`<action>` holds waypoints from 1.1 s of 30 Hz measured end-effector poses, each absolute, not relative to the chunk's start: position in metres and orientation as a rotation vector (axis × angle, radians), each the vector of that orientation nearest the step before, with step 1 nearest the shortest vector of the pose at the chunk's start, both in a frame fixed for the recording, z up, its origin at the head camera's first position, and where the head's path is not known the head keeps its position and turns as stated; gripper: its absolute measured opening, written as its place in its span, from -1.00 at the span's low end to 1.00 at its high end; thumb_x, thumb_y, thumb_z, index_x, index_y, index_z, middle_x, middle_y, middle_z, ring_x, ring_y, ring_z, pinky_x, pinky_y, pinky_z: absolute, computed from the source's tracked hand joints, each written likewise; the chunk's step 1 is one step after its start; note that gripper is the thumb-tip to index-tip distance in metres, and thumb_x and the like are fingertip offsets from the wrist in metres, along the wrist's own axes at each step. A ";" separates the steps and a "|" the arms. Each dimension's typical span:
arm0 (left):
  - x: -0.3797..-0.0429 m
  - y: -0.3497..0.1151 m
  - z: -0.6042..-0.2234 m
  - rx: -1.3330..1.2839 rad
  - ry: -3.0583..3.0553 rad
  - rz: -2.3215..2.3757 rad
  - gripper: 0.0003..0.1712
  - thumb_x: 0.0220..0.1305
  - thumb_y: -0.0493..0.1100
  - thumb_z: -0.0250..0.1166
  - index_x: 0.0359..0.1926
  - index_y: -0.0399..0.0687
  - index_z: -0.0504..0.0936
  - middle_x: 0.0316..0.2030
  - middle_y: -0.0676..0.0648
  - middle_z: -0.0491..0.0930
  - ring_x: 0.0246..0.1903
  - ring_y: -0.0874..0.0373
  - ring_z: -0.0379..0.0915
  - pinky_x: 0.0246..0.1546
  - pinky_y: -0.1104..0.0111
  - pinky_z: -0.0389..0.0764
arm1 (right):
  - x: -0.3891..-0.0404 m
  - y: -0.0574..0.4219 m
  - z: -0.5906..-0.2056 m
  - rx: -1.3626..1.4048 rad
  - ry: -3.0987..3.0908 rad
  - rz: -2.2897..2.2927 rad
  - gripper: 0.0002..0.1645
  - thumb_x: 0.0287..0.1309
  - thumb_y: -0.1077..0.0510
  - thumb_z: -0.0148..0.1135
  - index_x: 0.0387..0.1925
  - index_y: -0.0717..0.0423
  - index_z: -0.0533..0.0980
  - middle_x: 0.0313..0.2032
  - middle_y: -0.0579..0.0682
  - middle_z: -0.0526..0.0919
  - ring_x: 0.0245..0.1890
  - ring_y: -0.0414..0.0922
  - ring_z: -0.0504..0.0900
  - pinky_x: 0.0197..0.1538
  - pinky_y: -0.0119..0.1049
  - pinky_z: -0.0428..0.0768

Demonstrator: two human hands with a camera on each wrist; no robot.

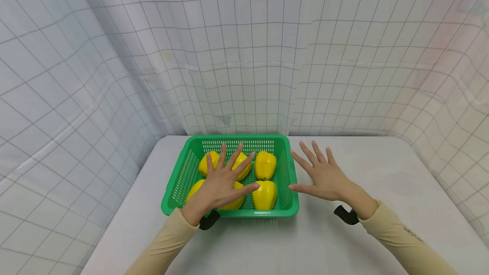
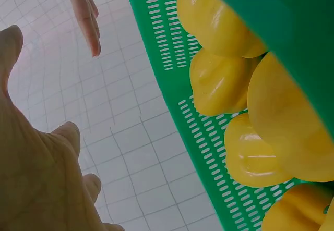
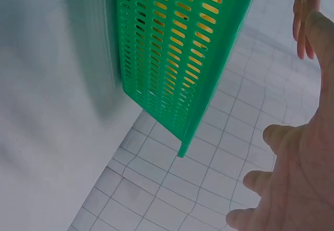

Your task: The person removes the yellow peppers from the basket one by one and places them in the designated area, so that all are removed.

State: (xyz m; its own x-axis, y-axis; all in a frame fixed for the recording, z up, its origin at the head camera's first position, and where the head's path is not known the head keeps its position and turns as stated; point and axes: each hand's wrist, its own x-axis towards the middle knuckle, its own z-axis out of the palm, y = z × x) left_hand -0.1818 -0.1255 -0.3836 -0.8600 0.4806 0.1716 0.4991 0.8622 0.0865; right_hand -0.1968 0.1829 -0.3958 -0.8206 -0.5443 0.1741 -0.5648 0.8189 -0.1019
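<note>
A green plastic basket [image 1: 293, 198] with slotted walls stands on the table, holding several yellow bell peppers [image 1: 265, 195]. Above its left half I hold my left hand [image 1: 221, 185], fingers spread and straight, gripping nothing; it hides parts of the peppers beneath. In the left wrist view the peppers [image 2: 255, 158] lie below the basket's rim, apart from the palm. My right hand [image 1: 326, 177] hovers just right of the basket, its fingers spread too and holding nothing. The right wrist view shows the basket's slotted side wall [image 3: 167, 59] beside that hand [image 3: 297, 173].
The white table [image 1: 382, 173] extends to the right of the basket and in front of it. White curtains with a dark grid [image 1: 252, 54] hang behind and at both sides. A dark strap [image 1: 347, 215] sits at the right wrist, another [image 1: 209, 220] at the left.
</note>
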 end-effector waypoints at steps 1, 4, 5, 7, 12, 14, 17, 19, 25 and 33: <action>-0.182 -0.126 -0.384 -0.767 -2.884 -0.188 -0.11 0.21 0.54 -0.22 0.48 0.41 -0.10 0.48 0.01 -0.35 0.38 -0.23 -0.59 0.16 -0.29 -0.40 | -0.197 0.183 -0.396 0.883 -2.854 0.224 0.10 0.06 -0.55 -0.03 0.48 -0.07 0.01 0.46 0.14 -0.13 0.40 0.23 -0.28 0.22 0.33 -0.21; -0.181 -0.129 -0.384 -0.771 -2.865 -0.210 -0.09 0.20 0.54 -0.21 0.49 0.38 -0.13 0.48 -0.01 -0.33 0.40 -0.15 -0.55 0.23 -0.16 -0.43 | -0.197 0.182 -0.396 0.899 -2.818 0.228 0.10 0.06 -0.55 -0.02 0.48 -0.06 0.04 0.45 0.15 -0.09 0.40 0.22 -0.24 0.24 0.31 -0.18; -0.181 -0.130 -0.385 -0.771 -2.854 -0.225 -0.08 0.20 0.54 -0.20 0.49 0.37 -0.13 0.48 -0.03 -0.31 0.40 -0.13 -0.52 0.24 -0.13 -0.42 | -0.197 0.182 -0.397 0.903 -2.805 0.235 0.10 0.06 -0.54 -0.02 0.47 -0.05 0.05 0.44 0.16 -0.07 0.40 0.21 -0.23 0.24 0.31 -0.17; -0.180 -0.134 -0.385 -0.759 -2.841 -0.280 -0.06 0.20 0.53 -0.17 0.49 0.34 -0.14 0.48 -0.04 -0.26 0.41 -0.09 -0.46 0.27 -0.07 -0.41 | -0.198 0.182 -0.398 0.904 -2.788 0.258 0.09 0.06 -0.54 -0.01 0.47 -0.06 0.06 0.44 0.15 -0.06 0.41 0.18 -0.21 0.25 0.28 -0.16; -0.176 -0.152 -0.389 -0.631 -2.807 -0.485 -0.06 0.21 0.48 -0.04 0.50 0.27 -0.06 0.45 -0.09 -0.08 0.40 -0.08 -0.23 0.30 -0.02 -0.26 | -0.200 0.181 -0.405 0.913 -2.723 0.353 0.02 0.09 -0.49 0.03 0.43 -0.03 0.16 0.42 0.10 0.05 0.40 0.11 -0.08 0.28 0.19 -0.08; -0.174 -0.162 -0.391 -0.534 -2.785 -0.590 -0.09 0.23 0.43 0.01 0.49 0.22 0.01 0.43 -0.12 0.01 0.38 -0.12 -0.14 0.28 -0.06 -0.16 | -0.201 0.179 -0.407 0.933 -2.671 0.403 -0.04 0.11 -0.45 0.07 0.38 0.00 0.24 0.39 0.10 0.14 0.38 0.10 0.02 0.27 0.16 -0.01; -0.171 -0.182 -0.397 -0.388 -2.735 -0.714 -0.14 0.27 0.32 0.09 0.47 0.10 0.10 0.39 -0.19 0.09 0.34 -0.20 -0.03 0.21 -0.16 -0.01 | -0.203 0.176 -0.409 0.972 -2.581 0.473 -0.17 0.14 -0.37 0.12 0.29 0.05 0.36 0.31 0.11 0.28 0.32 0.09 0.16 0.24 0.12 0.10; -0.170 -0.195 -0.403 -0.302 -2.708 -0.765 -0.16 0.28 0.27 0.12 0.45 0.03 0.14 0.37 -0.25 0.12 0.30 -0.26 0.03 0.16 -0.21 0.06 | -0.205 0.173 -0.408 0.998 -2.525 0.512 -0.25 0.15 -0.31 0.16 0.22 0.08 0.43 0.24 0.11 0.38 0.26 0.07 0.26 0.19 0.09 0.19; -0.174 -0.227 -0.419 -0.082 -2.747 -0.811 -0.09 0.28 0.29 0.10 0.46 -0.10 0.07 0.34 -0.39 0.09 0.23 -0.38 0.07 0.08 -0.27 0.14 | -0.209 0.158 -0.401 1.048 -2.502 0.621 -0.44 0.17 -0.16 0.24 0.06 0.13 0.53 0.04 0.03 0.54 0.06 0.00 0.46 0.08 -0.03 0.39; -0.177 -0.250 -0.425 0.099 -2.930 -0.924 0.02 0.27 0.35 0.03 0.50 -0.10 -0.15 0.35 -0.40 0.06 0.17 -0.37 0.19 -0.04 -0.27 0.26 | -0.215 0.134 -0.388 1.090 -2.702 0.793 -0.64 0.18 -0.02 0.28 -0.07 0.10 0.57 -0.14 -0.07 0.57 -0.13 -0.15 0.51 -0.08 -0.23 0.50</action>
State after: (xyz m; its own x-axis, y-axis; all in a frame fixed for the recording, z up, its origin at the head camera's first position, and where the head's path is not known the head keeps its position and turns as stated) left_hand -0.1768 -0.2502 -0.4255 -0.9957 -0.0818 0.0445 -0.0414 0.8173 0.5747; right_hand -0.2152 0.1336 -0.3879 -0.7330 -0.6116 0.2978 -0.6755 0.6032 -0.4241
